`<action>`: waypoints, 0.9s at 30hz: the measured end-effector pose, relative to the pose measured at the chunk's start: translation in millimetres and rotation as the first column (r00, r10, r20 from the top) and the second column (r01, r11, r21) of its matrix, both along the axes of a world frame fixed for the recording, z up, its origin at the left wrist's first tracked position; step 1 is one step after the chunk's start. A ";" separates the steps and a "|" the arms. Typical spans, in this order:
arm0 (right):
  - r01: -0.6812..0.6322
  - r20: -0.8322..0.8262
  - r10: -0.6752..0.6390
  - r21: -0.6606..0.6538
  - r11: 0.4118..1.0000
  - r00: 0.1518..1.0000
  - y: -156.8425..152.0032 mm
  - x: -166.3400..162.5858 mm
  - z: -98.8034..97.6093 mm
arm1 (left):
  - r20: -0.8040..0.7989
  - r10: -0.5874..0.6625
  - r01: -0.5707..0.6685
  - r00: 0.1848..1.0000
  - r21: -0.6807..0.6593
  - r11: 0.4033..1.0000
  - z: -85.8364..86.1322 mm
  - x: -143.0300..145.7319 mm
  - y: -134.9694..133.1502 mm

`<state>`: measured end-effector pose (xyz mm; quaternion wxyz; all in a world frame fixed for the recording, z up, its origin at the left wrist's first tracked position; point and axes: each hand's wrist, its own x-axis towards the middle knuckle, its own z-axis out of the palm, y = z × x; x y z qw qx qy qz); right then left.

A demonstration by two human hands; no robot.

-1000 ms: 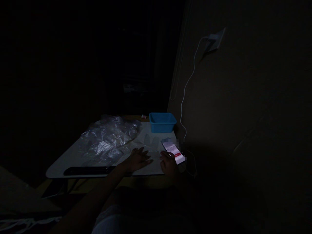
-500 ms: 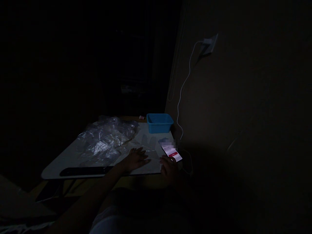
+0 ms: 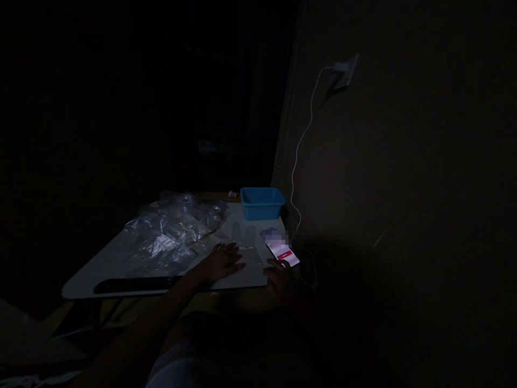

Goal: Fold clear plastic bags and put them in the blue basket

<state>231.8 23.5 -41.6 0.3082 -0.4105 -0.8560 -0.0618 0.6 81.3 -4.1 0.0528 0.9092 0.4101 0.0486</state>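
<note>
My left hand lies palm down on the table with fingers spread, its fingertips on or beside a clear, flat plastic bag or sheet whose edges show only faintly. My right hand is at the table's front right corner, fingers loosely bent and apart, next to the lower end of a lit phone. In the dim light I see nothing held in it. A crumpled heap of clear plastic bags spreads over the left half of the white table.
A blue plastic basin stands at the back right of the table. Behind it, to the left, is a small pinkish-white item. A white cable hangs from a wall socket on the right. A black strip runs along the front edge.
The view has shifted slightly, so everything sits a little further left. My right fingers have moved slightly apart; my left hand stays flat on the table.
</note>
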 end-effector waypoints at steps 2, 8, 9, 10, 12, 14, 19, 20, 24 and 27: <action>0.008 -0.006 -0.008 0.011 1.000 1.000 1.1 -0.3 -1.8 | -0.001 0.006 -0.006 1.000 0.001 1.000 1.1 -0.7 -0.2; -0.033 -0.039 0.034 0.036 0.999 0.999 4.1 -0.1 -3.8 | 0.054 -0.028 0.024 0.998 0.069 0.997 -3.4 -2.9 3.6; -0.042 -0.040 0.043 0.038 0.998 0.998 4.3 0.0 -3.4 | 0.057 -0.034 0.029 0.998 0.081 0.996 -4.9 -3.1 4.9; -0.045 -0.042 0.046 0.038 0.998 0.998 4.6 0.0 -3.0 | 0.059 -0.041 0.035 0.997 0.091 0.995 -6.3 -3.2 6.3; -0.043 -0.050 0.045 0.036 0.998 0.998 6.0 -0.5 -2.4 | 0.064 -0.063 0.056 0.996 0.106 0.993 -8.3 -3.1 9.1; -0.027 -0.069 0.030 0.031 0.999 0.997 9.8 -2.1 -2.1 | 0.075 -0.096 0.088 0.993 0.113 0.990 -9.6 -2.8 11.5; 0.063 -0.130 -0.076 -0.100 0.993 0.989 27.5 -14.3 -1.0 | 0.144 -0.138 0.123 0.980 0.109 0.986 -13.3 -1.9 14.7; 0.073 -0.126 -0.090 -0.129 0.989 0.988 30.0 -17.7 -0.4 | 0.151 -0.133 0.117 0.980 0.107 0.987 -14.4 -1.9 14.9; 0.040 -0.052 -0.048 -0.139 0.989 0.998 28.1 -28.8 2.5 | 0.163 -0.130 0.110 0.978 0.124 0.986 -17.7 -3.3 15.1; -0.045 -0.010 0.044 -0.080 0.996 0.999 18.8 -30.5 3.2 | 0.154 -0.123 0.100 0.980 0.152 0.983 -17.6 -4.9 15.6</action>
